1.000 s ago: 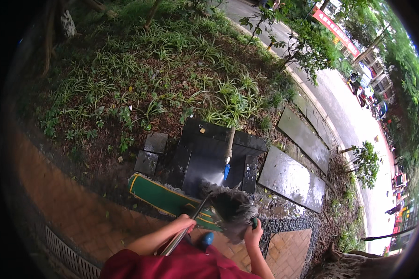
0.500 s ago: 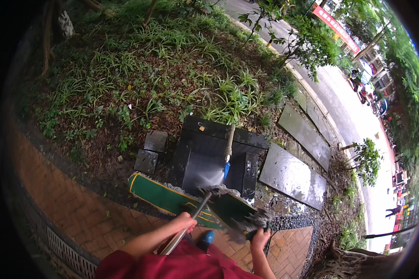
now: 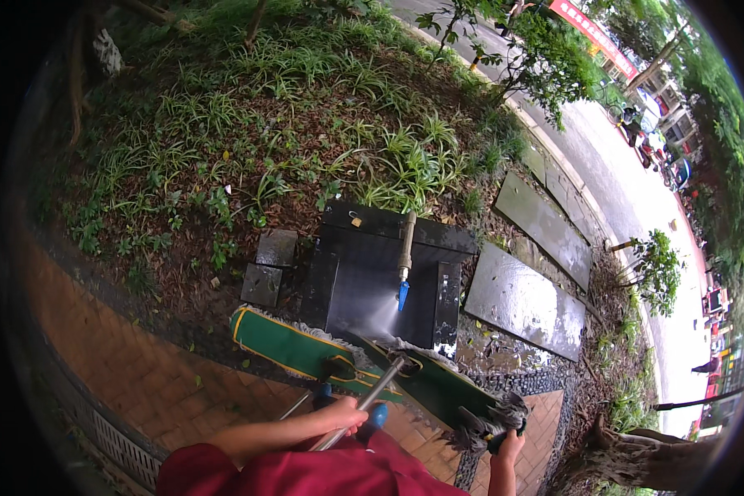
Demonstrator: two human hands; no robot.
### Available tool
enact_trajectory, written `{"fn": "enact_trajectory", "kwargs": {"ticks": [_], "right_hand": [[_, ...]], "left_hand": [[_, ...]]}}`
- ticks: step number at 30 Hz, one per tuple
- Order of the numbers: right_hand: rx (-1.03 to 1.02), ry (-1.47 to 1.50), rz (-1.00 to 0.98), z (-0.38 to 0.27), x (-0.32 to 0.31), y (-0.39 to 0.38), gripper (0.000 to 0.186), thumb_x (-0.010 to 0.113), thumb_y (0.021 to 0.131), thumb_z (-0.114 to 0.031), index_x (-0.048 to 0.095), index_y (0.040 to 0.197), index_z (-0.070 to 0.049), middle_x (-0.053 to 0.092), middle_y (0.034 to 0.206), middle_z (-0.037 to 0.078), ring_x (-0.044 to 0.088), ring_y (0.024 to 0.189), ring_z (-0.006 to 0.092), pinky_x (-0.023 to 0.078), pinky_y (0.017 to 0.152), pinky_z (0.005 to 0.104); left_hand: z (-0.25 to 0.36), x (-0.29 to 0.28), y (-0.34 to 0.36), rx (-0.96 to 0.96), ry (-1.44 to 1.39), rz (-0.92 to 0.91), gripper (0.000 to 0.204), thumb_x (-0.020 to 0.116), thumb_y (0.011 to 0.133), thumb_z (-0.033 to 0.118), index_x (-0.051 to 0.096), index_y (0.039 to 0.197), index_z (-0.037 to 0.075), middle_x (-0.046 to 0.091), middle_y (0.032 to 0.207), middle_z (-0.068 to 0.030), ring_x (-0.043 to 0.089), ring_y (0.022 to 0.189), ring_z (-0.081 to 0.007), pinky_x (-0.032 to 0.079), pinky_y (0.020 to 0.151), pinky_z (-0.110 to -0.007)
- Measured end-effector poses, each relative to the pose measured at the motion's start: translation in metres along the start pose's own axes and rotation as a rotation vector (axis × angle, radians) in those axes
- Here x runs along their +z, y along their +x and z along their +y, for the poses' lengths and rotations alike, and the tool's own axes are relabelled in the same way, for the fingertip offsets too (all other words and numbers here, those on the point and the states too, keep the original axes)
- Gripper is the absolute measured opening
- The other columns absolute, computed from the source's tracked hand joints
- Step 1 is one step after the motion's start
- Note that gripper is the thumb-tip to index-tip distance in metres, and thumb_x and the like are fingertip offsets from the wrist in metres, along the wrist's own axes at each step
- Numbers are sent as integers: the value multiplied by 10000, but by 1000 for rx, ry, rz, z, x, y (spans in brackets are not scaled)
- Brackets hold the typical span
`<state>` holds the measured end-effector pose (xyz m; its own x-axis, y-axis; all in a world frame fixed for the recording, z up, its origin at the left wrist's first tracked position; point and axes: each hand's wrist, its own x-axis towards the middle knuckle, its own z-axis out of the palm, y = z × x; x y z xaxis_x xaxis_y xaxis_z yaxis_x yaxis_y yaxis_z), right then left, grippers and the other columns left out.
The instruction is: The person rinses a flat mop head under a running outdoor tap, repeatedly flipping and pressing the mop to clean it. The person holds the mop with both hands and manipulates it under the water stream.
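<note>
My left hand (image 3: pixel 344 413) is closed around the metal pole (image 3: pixel 377 386) of a flat mop (image 3: pixel 430 384) with a green backing and grey strands. My right hand (image 3: pixel 511 440) grips that mop's right end, where wet strands bunch up. A second green mop (image 3: pixel 277 335), edged in yellow, lies to the left, partly behind the first. Beyond them is a black stone basin (image 3: pixel 351 277). An outdoor tap (image 3: pixel 407 248) with a blue handle (image 3: pixel 403 295) sprays water toward the held mop's near-left end.
Wet stone slabs (image 3: pixel 525 302) lie to the right, a planted bed (image 3: pixel 223 149) behind. Brick paving (image 3: pixel 165 384), a drain grate (image 3: pixel 124 446) and my blue shoe (image 3: pixel 379 413) are below. A tree trunk (image 3: pixel 636 463) stands lower right, a road (image 3: pixel 620 190) with distant people and scooters beyond.
The held mop has swung and tilted rightward, showing more of its green backing. My right hand moved right and down, and my left hand shifted right with the pole.
</note>
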<state>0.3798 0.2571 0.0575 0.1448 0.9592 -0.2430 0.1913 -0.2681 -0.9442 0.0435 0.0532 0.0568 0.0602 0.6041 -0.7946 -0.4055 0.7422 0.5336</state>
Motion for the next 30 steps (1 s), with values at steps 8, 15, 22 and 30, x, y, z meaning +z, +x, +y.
{"fn": "enact_trajectory", "kwargs": {"ticks": [8,15,22,30], "right_hand": [[24,-384,99,63,103,-33,264,476,726,-127,512,879,84,545,733,103,454,614,156,389,571,299],[161,-165,170,50,18,-3,180,494,708,-107,531,773,56,521,673,61,450,553,136,380,503,284],[134,-35,109,26,-17,24,184,487,689,-99,543,790,45,535,689,61,491,554,156,406,510,298],[123,-162,27,88,89,1,181,435,697,-83,521,751,66,497,616,40,410,557,121,356,504,277]], "left_hand": [[-15,-40,67,-94,117,204,148,520,665,110,477,610,-20,495,517,-85,471,384,-143,401,345,-254],[-11,-10,29,-70,149,92,189,526,699,150,462,693,-28,487,546,-68,457,391,-122,388,335,-245],[4,5,19,-62,91,10,171,540,712,145,457,692,-3,486,565,-45,452,395,-107,385,340,-241],[-11,-35,62,-102,122,207,144,517,685,102,464,595,3,462,489,-68,445,376,-130,379,331,-244]]}}
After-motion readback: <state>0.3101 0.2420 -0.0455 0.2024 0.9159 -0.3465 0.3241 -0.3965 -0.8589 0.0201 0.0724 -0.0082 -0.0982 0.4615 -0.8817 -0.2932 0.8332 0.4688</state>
